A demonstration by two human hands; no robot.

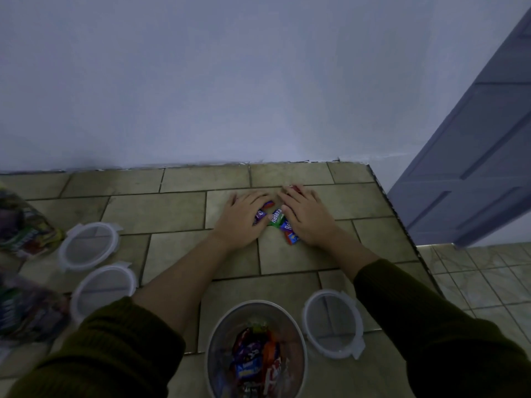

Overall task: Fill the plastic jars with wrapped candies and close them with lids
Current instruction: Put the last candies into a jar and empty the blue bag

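An open clear plastic jar (pixel 214 351) stands at the bottom centre, partly filled with wrapped candies (pixel 255 360). A small heap of loose wrapped candies (pixel 280 222) lies on the tiled counter near the wall. My left hand (pixel 244 218) and my right hand (pixel 306 215) lie palm down on either side of the heap, fingers straight, touching the candies and partly covering them. Three clear round lids lie flat: one (pixel 333 321) right of the jar, two (pixel 89 245) (pixel 103 288) on the left.
The tiled counter (pixel 172 214) ends at a wall behind and at an edge on the right, beyond which are a floor and a blue door (pixel 474 156). Colourful candy bags (pixel 23 225) (pixel 26 308) lie at the far left.
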